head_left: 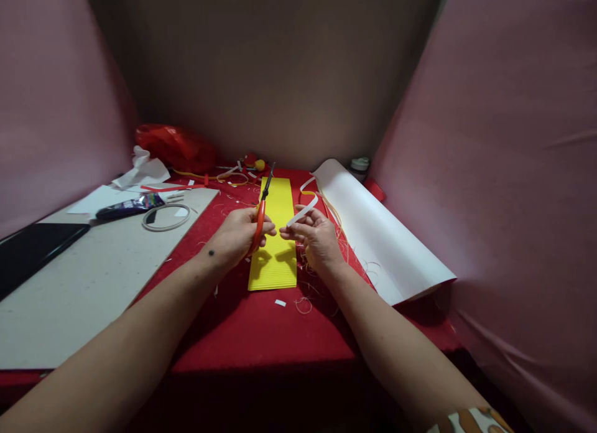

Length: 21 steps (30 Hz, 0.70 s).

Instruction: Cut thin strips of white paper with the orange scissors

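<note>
Just above the yellow sheet, scissors and a white strip come together.
The left hand (237,232) is closed around the orange handles of the scissors (262,212), whose blades point away and look shut. The right hand (317,237) pinches one end of the white strip (303,212) between thumb and fingertips, and the rest curls up and away. Both hover over the yellow corrugated sheet (275,265) on the red cloth (261,327), with a large white sheet (377,234) just to the right. For a clean cut, I judge the strip should be held taut, square to the blades and fed deep between them, with the pinching fingers clear of the edge.
</note>
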### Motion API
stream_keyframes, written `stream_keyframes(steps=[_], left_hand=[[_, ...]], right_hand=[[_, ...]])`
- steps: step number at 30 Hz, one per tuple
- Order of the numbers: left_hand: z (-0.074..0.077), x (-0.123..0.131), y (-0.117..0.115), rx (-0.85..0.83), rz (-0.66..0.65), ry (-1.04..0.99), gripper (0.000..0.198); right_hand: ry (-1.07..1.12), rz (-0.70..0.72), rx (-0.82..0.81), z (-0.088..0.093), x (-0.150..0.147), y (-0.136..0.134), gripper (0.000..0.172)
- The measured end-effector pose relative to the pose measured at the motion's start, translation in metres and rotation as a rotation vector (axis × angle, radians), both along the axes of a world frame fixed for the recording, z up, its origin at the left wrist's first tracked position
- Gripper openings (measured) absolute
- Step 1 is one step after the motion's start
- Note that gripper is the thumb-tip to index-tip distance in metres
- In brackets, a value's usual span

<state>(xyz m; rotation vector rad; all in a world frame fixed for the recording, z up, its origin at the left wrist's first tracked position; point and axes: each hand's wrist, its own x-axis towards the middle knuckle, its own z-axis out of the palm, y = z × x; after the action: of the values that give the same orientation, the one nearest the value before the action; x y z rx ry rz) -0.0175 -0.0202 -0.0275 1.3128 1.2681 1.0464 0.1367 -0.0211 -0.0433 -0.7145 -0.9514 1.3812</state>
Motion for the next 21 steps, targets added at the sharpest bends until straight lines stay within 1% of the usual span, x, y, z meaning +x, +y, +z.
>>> stream_keyframes(steps=[4, 8, 11, 13, 15, 18, 19, 21], left_hand=[[0.006, 0.007, -0.005, 0.028, 0.028, -0.059, 0.022], [0.013, 0.014, -0.01, 0.019, 0.053, -0.045, 0.021], [0.014, 0.015, -0.01, 0.033, 0.039, -0.048, 0.023], [0.013, 0.012, -0.009, 0.024, 0.011, -0.03, 0.019], [0.011, 0.007, -0.008, -0.027, -0.049, 0.078, 0.013], [0.009, -0.002, -0.007, -0.112, -0.199, 0.378, 0.017], [0.01, -0.004, -0.008, -0.102, -0.232, 0.473, 0.016], [0.013, -0.003, -0.01, -0.013, -0.258, 0.656, 0.014]], right_hand=[[-0.025, 0.007, 0.005, -0.001, -0.001, -0.001, 0.039], [-0.059, 0.025, 0.017, -0.003, -0.005, -0.004, 0.039], [-0.081, 0.03, 0.03, -0.004, -0.006, -0.006, 0.039], [-0.085, 0.02, 0.04, -0.004, -0.005, -0.005, 0.04], [-0.084, 0.0, 0.048, -0.004, -0.004, -0.003, 0.04], [-0.079, -0.041, 0.063, -0.003, 0.001, 0.002, 0.039], [-0.075, -0.054, 0.072, -0.003, 0.002, 0.004, 0.039], [-0.063, -0.081, 0.095, -0.003, 0.005, 0.007, 0.038]])
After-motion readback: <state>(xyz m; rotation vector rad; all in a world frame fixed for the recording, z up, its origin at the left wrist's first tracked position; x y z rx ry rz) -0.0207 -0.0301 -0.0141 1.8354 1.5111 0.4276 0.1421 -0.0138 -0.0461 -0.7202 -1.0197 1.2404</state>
